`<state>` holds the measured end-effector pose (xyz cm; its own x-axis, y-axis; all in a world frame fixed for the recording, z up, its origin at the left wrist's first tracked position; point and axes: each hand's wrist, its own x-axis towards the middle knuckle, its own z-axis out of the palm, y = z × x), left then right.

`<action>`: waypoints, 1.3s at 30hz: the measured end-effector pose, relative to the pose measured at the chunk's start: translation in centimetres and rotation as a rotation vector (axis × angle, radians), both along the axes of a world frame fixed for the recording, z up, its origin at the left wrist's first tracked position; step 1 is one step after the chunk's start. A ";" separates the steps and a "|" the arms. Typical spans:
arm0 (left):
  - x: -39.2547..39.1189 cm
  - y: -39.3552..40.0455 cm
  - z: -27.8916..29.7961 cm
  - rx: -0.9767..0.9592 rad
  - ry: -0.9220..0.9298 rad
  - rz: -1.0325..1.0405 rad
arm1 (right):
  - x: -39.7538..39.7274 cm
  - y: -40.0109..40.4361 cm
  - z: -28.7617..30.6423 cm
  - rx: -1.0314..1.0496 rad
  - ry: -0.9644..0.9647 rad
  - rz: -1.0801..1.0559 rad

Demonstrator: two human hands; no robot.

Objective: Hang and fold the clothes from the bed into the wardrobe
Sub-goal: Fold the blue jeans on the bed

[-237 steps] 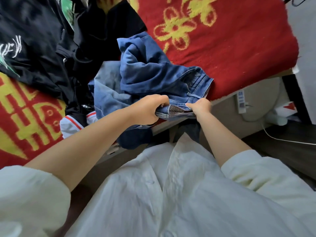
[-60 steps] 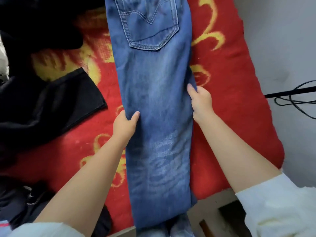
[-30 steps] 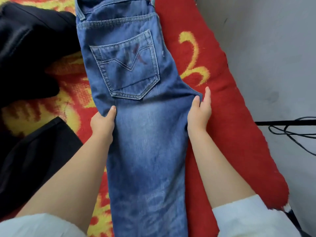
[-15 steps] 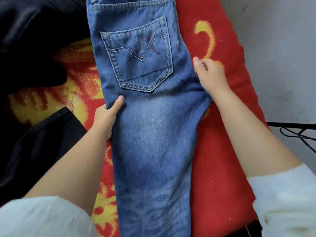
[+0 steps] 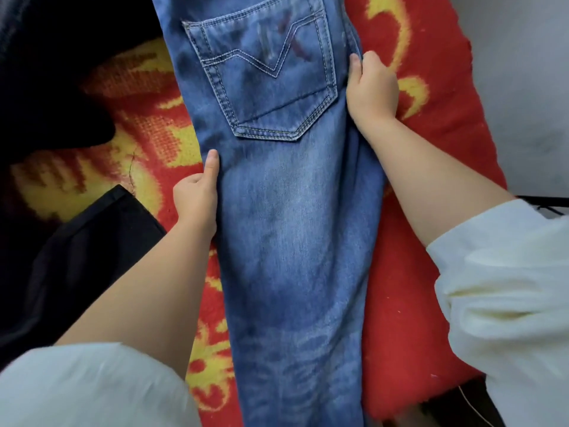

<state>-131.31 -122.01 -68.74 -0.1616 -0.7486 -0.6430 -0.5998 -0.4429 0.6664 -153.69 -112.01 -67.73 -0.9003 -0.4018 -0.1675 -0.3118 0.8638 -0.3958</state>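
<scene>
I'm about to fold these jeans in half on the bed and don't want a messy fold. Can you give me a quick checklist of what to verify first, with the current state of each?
1. Jeans lie lengthwise on the red blanket, back pocket facing up: ok.
2. Left hand on the left edge below the pocket, thumb on the denim: ok.
3. Right hand grips the right edge beside the pocket: ok.
4. Fabric between the hands smooth: not ok, lengthwise creases run along the right edge under the right forearm.
5. Waistband and hems aligned: cannot tell, both are out of frame.
6. Black clothes off the jeans: ok, they lie to the left.
</scene>
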 end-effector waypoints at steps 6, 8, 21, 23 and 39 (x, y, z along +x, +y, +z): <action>-0.2 0.1 0.3 0.010 0.001 0.054 | 3.7 6.2 1.4 -0.226 -0.071 0.004; -0.2 0.2 0.2 0.020 0.013 0.051 | 7.8 10.1 1.3 -0.327 -0.178 -0.161; 9.7 8.5 2.7 0.523 0.344 -0.306 | 25.5 21.1 2.6 -0.535 -1.081 -0.402; 13.3 11.7 2.9 0.691 0.303 -0.317 | 26.8 22.5 2.8 -0.480 -1.110 -0.367; 33.1 27.2 6.1 0.939 0.257 -0.314 | 38.8 32.9 7.1 -0.416 -1.177 -0.382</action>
